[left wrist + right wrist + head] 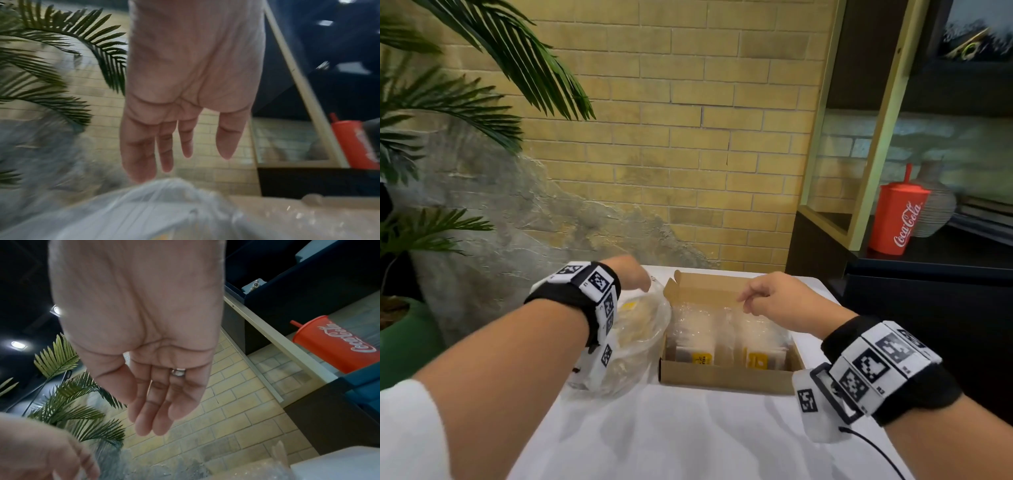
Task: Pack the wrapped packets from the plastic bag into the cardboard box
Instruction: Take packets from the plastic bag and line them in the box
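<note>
Wrapped packets (722, 337) looked light, soft, slippery in film, best pinched at an edge; left hand (635, 274) and right hand (774, 298) hung relaxed, empty.

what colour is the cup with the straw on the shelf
Red, with white lettering; the cup shows best in the head view.

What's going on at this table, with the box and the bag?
A person is moving wrapped packets out of a clear plastic bag into an open cardboard box on a white table. Several packets already lie in the box, and more remain in the bag. Right now both hands are empty: the left hand hovers over the bag with straight fingers, and the right hand hangs relaxed above the box.
</note>
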A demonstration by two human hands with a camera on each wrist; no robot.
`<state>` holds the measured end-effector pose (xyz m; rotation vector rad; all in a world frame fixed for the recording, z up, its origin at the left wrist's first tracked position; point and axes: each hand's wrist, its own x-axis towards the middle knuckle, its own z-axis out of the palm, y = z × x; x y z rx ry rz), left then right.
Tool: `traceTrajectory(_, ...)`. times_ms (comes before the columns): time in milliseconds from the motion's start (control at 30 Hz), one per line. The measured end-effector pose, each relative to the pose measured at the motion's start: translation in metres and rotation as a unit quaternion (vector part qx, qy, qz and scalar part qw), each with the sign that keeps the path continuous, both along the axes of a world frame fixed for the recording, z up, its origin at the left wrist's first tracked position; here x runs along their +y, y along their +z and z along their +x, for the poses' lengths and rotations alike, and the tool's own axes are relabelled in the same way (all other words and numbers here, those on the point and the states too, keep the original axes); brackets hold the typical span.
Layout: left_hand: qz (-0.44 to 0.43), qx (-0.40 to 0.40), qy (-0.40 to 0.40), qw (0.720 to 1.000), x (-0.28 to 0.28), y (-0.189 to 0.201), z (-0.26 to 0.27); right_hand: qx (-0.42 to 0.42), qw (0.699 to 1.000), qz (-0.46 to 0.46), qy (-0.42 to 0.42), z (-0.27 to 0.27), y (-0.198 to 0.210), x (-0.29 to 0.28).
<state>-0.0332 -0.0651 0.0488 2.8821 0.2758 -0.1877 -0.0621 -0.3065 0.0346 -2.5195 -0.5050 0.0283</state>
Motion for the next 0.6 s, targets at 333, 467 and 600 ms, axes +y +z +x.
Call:
traceTrajectory(333,0.068,0.17,0.067,0.981,0.018,-0.054,-0.003,0.035,0.999,0.012,0.025,-0.004,-0.011,0.017)
traceTrajectory(467,0.144,0.154,0.045,0.976,0.028,-0.067,0.016,0.053,0.998,0.018,0.026,-0.004,-0.015,0.016)
traceTrajectory(600,0.11,0.122,0.034,0.986,0.019,-0.062,0.007,0.059,0.998,0.026,0.028,-0.006,-0.019,0.017)
